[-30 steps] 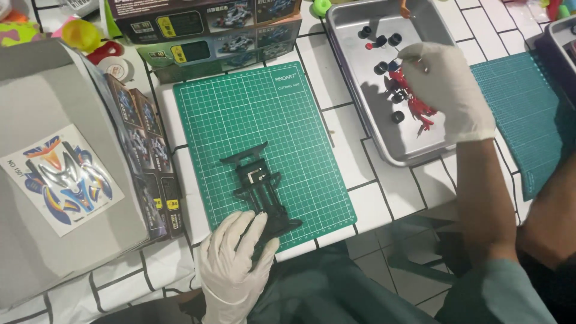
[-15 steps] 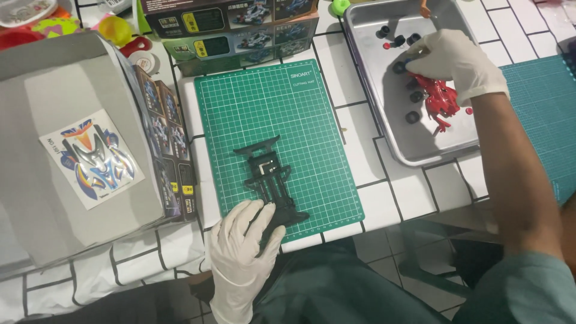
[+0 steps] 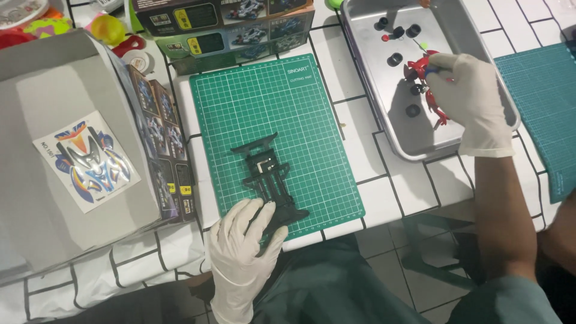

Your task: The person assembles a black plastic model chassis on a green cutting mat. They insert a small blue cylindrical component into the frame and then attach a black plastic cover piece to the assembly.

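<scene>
Chassis (image 3: 268,180), a black toy-car frame, lies lengthwise on the green mat (image 3: 312,108), its near end at the mat's front edge. Left hand (image 3: 243,252), gloved in white, rests flat on that near end with fingers spread, seemingly pinning the frame so it cannot slide on the mat. Right hand (image 3: 471,99), also gloved, reaches into the metal tray (image 3: 366,66) to the right of the mat, fingers drawn together around a red part (image 3: 420,67); it looks like a pinch, though the glove hides the exact grip. Loose black wheels (image 3: 394,59) sit in the tray near that hand, probably kept there so small pieces do not roll off the tiled table (image 3: 396,198). Kit boxes (image 3: 222,24) stand beyond and left of the mat, and a sticker sheet (image 3: 90,161) lies on an open grey lid (image 3: 54,96) at the far left, well apart from both hands
</scene>
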